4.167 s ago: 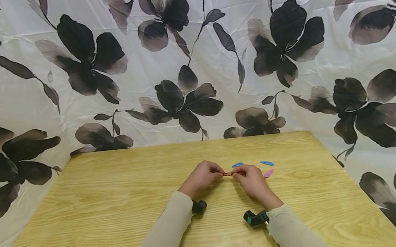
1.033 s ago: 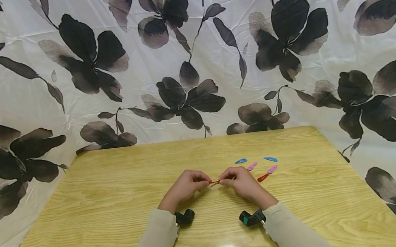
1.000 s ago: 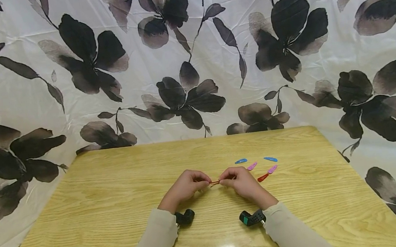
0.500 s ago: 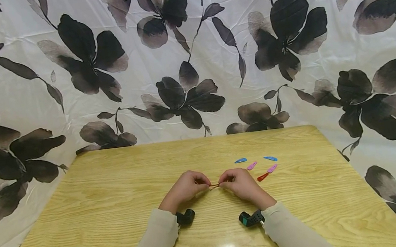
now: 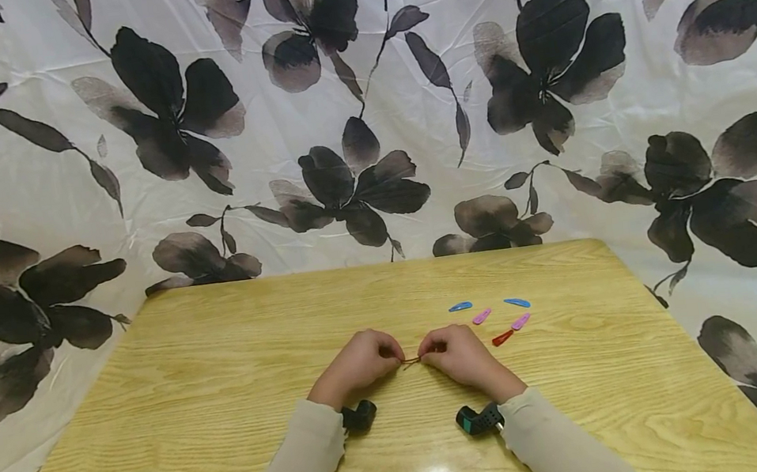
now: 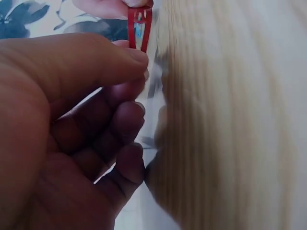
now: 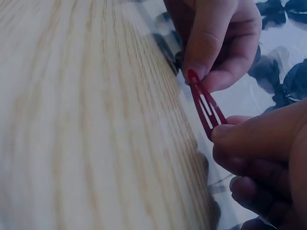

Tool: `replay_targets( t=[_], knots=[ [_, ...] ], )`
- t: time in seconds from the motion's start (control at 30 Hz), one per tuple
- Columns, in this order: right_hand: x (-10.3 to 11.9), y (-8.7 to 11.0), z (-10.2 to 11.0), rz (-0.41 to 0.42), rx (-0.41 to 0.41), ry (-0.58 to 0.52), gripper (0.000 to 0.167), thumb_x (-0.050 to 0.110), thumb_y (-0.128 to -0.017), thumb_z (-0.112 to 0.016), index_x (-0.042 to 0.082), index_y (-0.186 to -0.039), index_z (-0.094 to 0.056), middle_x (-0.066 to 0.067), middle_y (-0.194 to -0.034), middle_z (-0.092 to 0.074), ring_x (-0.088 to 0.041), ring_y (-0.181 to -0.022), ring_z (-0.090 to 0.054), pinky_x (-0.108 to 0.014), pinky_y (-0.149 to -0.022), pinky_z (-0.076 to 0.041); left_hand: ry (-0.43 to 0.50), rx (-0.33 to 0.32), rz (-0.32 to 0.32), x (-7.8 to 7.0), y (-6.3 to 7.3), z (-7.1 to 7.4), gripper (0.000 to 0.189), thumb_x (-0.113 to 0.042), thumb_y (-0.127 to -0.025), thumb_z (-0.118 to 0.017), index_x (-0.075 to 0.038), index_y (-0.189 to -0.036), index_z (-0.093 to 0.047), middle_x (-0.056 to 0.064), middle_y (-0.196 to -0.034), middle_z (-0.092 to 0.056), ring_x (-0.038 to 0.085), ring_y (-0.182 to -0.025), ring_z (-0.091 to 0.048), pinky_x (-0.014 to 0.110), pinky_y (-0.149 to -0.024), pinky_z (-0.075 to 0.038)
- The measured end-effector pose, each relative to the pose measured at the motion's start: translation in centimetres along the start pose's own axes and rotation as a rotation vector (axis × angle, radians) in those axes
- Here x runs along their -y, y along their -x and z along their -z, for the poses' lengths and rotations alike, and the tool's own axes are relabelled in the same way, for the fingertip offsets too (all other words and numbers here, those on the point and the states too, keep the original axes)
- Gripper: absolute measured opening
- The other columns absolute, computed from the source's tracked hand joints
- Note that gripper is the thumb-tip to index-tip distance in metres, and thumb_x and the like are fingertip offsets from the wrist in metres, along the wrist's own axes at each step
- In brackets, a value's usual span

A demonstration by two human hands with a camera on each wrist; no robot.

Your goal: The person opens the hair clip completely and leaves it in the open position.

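Observation:
Both hands meet over the middle of the table, a red snap hair clip [image 7: 208,108] stretched between them. My left hand [image 5: 361,362] pinches the clip's narrow tip between thumb and finger. The wider end is pinched by my right hand [image 5: 461,350]. In the right wrist view the clip's inner tongue and slots show, close over the table. The left wrist view has the same clip [image 6: 139,29] at the top, its narrow end hidden behind the left thumb.
Right of the hands lie two blue hair clips [image 5: 460,306], two pink hair clips [image 5: 482,317] and another red hair clip [image 5: 503,338]. The wooden table [image 5: 221,352] ends at a floral cloth [image 5: 247,110] behind.
Over about four seconds both hands have come left and nearer with the red hair clip, uncovering clips at the right. In the last second they have lowered slightly, still pinching it.

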State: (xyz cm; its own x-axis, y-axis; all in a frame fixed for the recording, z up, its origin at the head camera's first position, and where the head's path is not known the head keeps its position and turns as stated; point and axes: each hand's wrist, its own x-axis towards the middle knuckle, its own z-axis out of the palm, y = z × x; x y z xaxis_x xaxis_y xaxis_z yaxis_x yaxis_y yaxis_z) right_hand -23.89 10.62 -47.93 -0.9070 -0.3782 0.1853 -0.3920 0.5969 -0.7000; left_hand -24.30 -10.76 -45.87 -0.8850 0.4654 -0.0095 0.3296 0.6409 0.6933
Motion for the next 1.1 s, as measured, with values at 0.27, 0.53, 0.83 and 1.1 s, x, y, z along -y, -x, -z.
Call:
replay_targets(
  t=[0.27, 0.53, 0.83, 1.1],
  knots=[
    [0.16, 0.14, 0.01, 0.004, 0.012, 0.027, 0.007, 0.014, -0.085, -0.073, 0.019, -0.08, -0.073, 0.009, -0.079, -0.068, -0.007, -0.077, -0.058, -0.026, -0.073, -0.046, -0.08, 0.007, -0.036, -0.21, -0.09, -0.19, 0.011, -0.006, -0.085, -0.065, -0.013, -0.085, -0.073, -0.003, -0.085, -0.068, 0.009, -0.076, -0.057, 0.029, -0.074, -0.049],
    [0.21, 0.23, -0.01, 0.008, 0.011, 0.02, 0.007, 0.012, -0.084, -0.073, 0.019, -0.081, -0.073, 0.008, -0.08, -0.068, -0.007, -0.076, -0.058, -0.026, -0.073, -0.046, -0.117, 0.004, -0.048, -0.34, -0.02, -0.22, 0.014, -0.002, -0.083, -0.064, -0.013, -0.084, -0.072, 0.0, -0.085, -0.069, 0.009, -0.075, -0.056, 0.028, -0.072, -0.048],
    [0.25, 0.34, -0.04, 0.008, 0.019, 0.011, 0.003, 0.016, -0.085, -0.072, 0.014, -0.083, -0.073, 0.008, -0.082, -0.068, -0.006, -0.074, -0.057, -0.025, -0.07, -0.046, -0.128, 0.006, -0.036, -0.48, 0.05, -0.24, 0.014, -0.003, -0.083, -0.063, -0.014, -0.086, -0.072, -0.004, -0.085, -0.067, 0.009, -0.076, -0.056, 0.028, -0.072, -0.048],
    [0.05, 0.34, 0.07, 0.007, 0.014, -0.009, 0.009, 0.009, -0.084, -0.072, 0.017, -0.088, -0.072, 0.006, -0.08, -0.067, -0.007, -0.073, -0.057, -0.024, -0.068, -0.047, -0.124, -0.001, -0.038, -0.71, -0.05, -0.24, 0.014, -0.003, -0.083, -0.063, -0.013, -0.089, -0.072, -0.002, -0.088, -0.067, 0.011, -0.078, -0.056, 0.03, -0.074, -0.048]
  ],
)
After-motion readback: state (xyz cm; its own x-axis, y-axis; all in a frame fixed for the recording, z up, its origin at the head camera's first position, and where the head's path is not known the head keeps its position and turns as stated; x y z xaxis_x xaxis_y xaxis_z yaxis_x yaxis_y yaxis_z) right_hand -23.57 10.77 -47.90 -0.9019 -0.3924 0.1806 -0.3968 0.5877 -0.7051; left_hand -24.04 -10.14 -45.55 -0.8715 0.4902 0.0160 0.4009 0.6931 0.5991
